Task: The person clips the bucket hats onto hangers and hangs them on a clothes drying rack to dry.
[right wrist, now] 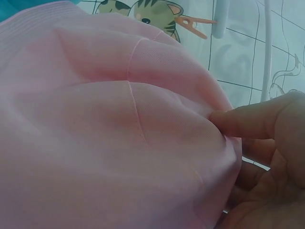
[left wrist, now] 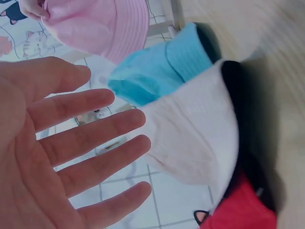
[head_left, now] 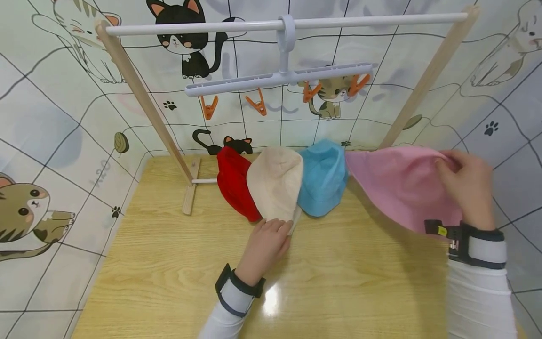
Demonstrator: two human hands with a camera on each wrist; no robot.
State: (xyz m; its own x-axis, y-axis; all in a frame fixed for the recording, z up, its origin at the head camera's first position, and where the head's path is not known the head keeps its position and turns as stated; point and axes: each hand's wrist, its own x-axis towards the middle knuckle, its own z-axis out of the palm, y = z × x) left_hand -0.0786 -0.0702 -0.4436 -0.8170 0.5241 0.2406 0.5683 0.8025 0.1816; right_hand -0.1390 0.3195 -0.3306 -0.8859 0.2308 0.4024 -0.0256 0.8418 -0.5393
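Note:
My right hand (head_left: pixel 472 186) pinches the crown of a pink bucket hat (head_left: pixel 398 179) at the right side of the table, thumb on one face and fingers behind it. The hat's brim points left toward a light blue bucket hat (head_left: pixel 322 176). My left hand (left wrist: pixel 90 148) has its fingers straight and spread, with nothing between them, in front of a cream bucket hat (left wrist: pixel 190 138). In the head view its fingertips overlap that hat's lower edge. Left of the cream hat is a red hat (head_left: pixel 235 181), partly covered by it.
A wooden rack with a white top rail (head_left: pixel 368 21) stands over the hats. From the rail hangs a pale hanger (head_left: pixel 237 85) with several orange clips (head_left: pixel 257 102). Cat-patterned walls enclose the wooden table (head_left: pixel 169 263) behind and at both sides.

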